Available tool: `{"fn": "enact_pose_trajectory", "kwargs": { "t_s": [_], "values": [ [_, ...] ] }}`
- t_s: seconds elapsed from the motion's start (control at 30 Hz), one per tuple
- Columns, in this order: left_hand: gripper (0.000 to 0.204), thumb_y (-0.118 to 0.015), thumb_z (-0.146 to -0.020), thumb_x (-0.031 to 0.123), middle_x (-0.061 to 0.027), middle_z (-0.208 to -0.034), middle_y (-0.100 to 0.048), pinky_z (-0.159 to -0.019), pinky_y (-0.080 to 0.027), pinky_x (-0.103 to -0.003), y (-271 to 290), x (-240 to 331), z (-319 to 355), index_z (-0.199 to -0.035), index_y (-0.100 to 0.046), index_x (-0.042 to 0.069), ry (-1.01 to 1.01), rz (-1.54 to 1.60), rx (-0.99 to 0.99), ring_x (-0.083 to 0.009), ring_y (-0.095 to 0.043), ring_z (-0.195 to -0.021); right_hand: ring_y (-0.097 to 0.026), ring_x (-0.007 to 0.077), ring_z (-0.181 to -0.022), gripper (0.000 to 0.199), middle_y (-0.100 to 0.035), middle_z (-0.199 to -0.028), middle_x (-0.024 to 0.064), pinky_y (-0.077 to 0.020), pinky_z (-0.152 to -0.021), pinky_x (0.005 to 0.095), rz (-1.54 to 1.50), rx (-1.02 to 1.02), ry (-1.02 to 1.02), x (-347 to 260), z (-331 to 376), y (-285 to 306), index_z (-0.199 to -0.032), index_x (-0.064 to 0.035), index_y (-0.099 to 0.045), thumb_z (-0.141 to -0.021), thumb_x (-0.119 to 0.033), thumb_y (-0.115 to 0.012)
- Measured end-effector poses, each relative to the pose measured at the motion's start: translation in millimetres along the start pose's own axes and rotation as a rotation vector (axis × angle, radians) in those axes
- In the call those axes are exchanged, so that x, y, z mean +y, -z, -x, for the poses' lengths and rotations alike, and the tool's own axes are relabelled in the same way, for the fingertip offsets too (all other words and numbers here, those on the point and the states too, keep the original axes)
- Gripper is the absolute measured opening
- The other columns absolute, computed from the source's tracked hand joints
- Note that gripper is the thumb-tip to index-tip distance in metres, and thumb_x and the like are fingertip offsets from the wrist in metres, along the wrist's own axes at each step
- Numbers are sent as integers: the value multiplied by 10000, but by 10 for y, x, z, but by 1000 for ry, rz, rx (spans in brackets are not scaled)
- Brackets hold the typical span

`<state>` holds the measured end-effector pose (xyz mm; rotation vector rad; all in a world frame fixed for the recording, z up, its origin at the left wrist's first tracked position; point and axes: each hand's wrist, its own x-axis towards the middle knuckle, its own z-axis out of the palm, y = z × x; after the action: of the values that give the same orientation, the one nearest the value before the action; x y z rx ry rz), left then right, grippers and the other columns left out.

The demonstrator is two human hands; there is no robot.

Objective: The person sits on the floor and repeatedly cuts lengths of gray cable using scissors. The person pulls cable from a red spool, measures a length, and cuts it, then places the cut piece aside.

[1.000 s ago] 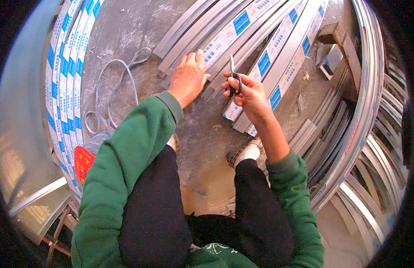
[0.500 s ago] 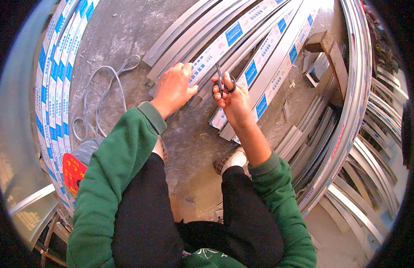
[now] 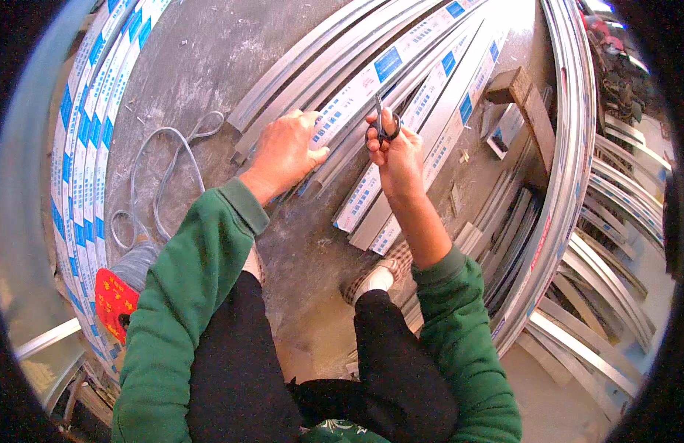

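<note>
My left hand [image 3: 284,153] presses flat on the near ends of several long metal profiles [image 3: 401,66] wrapped in white film with blue labels, lying on a grey concrete floor [image 3: 187,66]. My right hand [image 3: 398,156] grips a pair of black-handled scissors [image 3: 380,124], blades pointing away from me over one wrapped profile. Both arms wear green sleeves. I crouch in black trousers, one shoe [image 3: 379,273] showing below the profile ends.
A grey cable [image 3: 163,171] lies looped on the floor to the left. More wrapped profiles [image 3: 83,148] are stacked along the left edge, with a red tag [image 3: 114,303] near them. A wooden block [image 3: 521,96] and bare metal profiles [image 3: 578,221] lie on the right.
Both hands sit further up the profiles than before. The right hand has kept hold of the scissors throughout, and the left hand stays pressed on the profile ends.
</note>
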<state>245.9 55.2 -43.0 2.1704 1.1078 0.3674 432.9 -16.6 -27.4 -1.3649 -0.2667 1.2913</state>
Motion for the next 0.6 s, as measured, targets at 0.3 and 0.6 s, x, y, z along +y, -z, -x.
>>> {"fn": "enact_pose_trajectory", "kwargs": {
  "t_s": [0.3,0.6],
  "values": [
    [540,-739,-694,250,-228,-980,-636,-824,-509,-435,-13,260,-9,-1138,-625,-35,28,103,-57,-384,-637,-915,-513,49,-508,330,-596,-667,12,-331,-403,177,-56,133,117,-239,-239,171,-918,-20,-637,-945,-348,-649],
    [559,-773,-680,273,-219,-1000,-643,-811,-515,-428,139,413,146,-1131,-632,-24,46,177,-134,-371,-645,-908,-509,95,-522,233,-586,-727,59,-302,-375,207,109,271,133,-1135,-1492,760,-1009,7,-620,-956,-219,-603]
  ]
}}
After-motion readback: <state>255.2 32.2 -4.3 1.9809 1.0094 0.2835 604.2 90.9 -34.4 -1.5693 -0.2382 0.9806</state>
